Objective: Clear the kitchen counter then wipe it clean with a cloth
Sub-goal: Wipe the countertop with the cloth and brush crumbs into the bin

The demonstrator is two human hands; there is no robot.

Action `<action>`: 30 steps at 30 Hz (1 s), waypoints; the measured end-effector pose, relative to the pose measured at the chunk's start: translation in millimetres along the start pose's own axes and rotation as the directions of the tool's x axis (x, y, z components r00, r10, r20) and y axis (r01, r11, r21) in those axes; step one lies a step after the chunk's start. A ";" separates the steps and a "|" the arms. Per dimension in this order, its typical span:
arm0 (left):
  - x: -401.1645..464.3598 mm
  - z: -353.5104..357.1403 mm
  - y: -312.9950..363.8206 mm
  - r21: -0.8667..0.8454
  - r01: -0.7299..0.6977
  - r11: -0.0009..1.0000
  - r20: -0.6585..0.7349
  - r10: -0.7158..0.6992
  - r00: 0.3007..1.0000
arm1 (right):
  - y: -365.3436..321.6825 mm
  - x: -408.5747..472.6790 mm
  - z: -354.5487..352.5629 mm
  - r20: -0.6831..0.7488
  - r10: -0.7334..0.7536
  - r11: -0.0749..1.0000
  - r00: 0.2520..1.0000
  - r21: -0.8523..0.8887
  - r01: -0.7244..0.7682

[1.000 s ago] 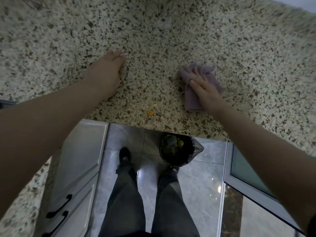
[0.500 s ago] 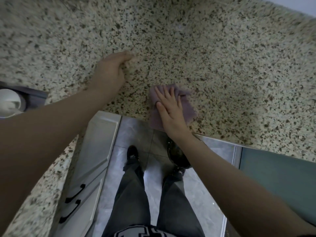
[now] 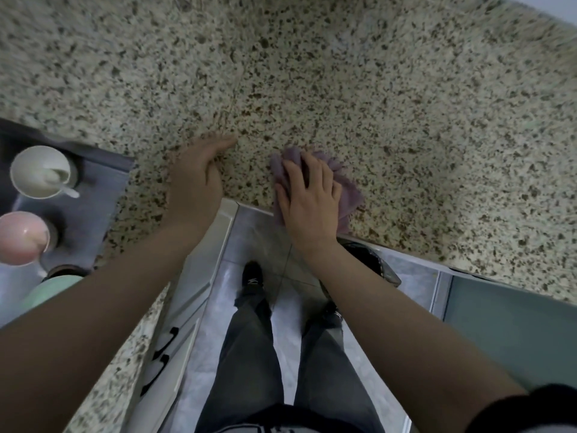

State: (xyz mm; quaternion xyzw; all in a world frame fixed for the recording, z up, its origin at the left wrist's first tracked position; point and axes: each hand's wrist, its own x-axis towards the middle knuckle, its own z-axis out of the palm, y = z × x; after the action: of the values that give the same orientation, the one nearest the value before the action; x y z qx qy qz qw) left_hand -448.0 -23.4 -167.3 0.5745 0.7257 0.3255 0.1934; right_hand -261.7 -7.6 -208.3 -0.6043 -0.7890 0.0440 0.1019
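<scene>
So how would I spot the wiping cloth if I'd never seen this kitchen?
Find the speckled granite counter and follow its near edge to the inner corner. There the right hand presses on the cloth, a crumpled mauve rag, the only soft, purple thing on the stone.

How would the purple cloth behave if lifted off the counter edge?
The cloth looks bunched and wrinkled under the right hand, so probably floppy and light. Part overhangs the counter edge, so it might slide off if released.
</scene>
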 end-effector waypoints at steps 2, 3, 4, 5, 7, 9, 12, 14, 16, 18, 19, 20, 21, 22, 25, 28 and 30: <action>-4.9 1.3 5.0 -0.026 -0.007 1.000 -0.004 0.007 1.000 | -0.5 -0.9 -0.3 -0.035 -0.020 1.000 0.999 -0.021 0.019; -6.7 1.7 7.7 -0.042 -0.012 0.999 -0.006 0.011 1.000 | 0.6 -0.7 -1.0 -0.048 -0.039 0.999 0.998 -0.024 0.038; -8.3 2.3 10.4 -0.054 -0.027 0.998 -0.005 0.027 1.000 | 2.0 -0.8 -1.8 -0.051 -0.063 0.998 0.997 -0.026 0.062; -10.5 3.0 13.0 -0.068 -0.045 0.997 0.005 0.045 0.999 | 2.9 -2.3 -2.6 -0.049 -0.085 0.996 0.995 -0.026 0.084; -13.2 3.4 15.6 -0.089 -0.066 0.994 0.015 0.068 0.998 | 3.3 -1.3 -4.5 -0.050 -0.144 0.990 0.988 -0.014 0.143; -18.9 3.3 17.5 -0.116 -0.074 0.990 0.037 0.079 0.996 | 5.1 -1.6 -3.9 -0.079 -0.195 0.981 0.978 0.007 0.196; -30.6 1.0 22.0 -0.154 -0.072 0.985 0.082 0.086 0.993 | 11.0 1.0 0.4 -0.142 -0.277 0.960 0.950 0.006 0.281; -39.9 -1.0 24.3 -0.182 -0.087 0.979 0.106 0.108 0.989 | 16.2 4.1 -0.3 -0.154 -0.340 0.939 0.928 -0.010 0.343; -49.4 -3.0 26.8 -0.215 -0.088 0.973 0.122 0.116 0.986 | 21.4 5.8 -7.2 -0.149 -0.370 0.926 0.917 0.015 0.376; -58.1 -5.4 28.0 -0.239 -0.080 0.968 0.124 0.112 0.986 | 29.6 4.2 -12.8 -0.138 -0.365 0.924 0.921 0.068 0.376; -64.6 -7.1 29.9 -0.247 -0.074 0.966 0.124 0.108 0.986 | 35.6 -1.8 -17.2 -0.133 -0.356 0.926 0.925 0.081 0.368; -69.6 -8.8 32.3 -0.258 -0.059 0.964 0.124 0.094 0.988 | 42.2 -7.2 -20.8 -0.123 -0.342 0.931 0.932 0.091 0.354; -74.5 -10.4 34.8 -0.273 -0.036 0.961 0.129 0.074 0.989 | 50.0 -11.9 -22.7 -0.114 -0.328 0.936 0.938 0.096 0.339; -80.1 -11.2 37.5 -0.285 -0.025 0.958 0.131 0.065 0.989 | 58.1 -17.8 -26.3 -0.101 -0.304 0.943 0.947 0.110 0.314; -103.9 -11.0 56.0 -0.301 -0.040 0.953 0.116 0.078 0.990 | 84.9 -39.9 -38.9 -0.062 -0.271 0.953 0.961 0.122 0.277; -125.9 -3.5 71.7 -0.340 -0.032 0.940 0.128 0.080 0.989 | 108.1 -54.5 -54.4 -0.003 -0.229 0.973 0.973 0.029 0.229; -142.5 4.4 85.0 -0.358 -0.036 0.933 0.138 0.091 0.986 | 132.5 -65.1 -62.1 0.115 -0.121 0.992 0.986 -0.034 0.126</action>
State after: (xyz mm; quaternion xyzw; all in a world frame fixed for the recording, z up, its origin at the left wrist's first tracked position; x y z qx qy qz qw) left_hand -347.2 -148.2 -124.7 0.5766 0.6194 0.4121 0.3377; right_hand -107.1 -38.4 -180.3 -0.5529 -0.8301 0.0554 0.0471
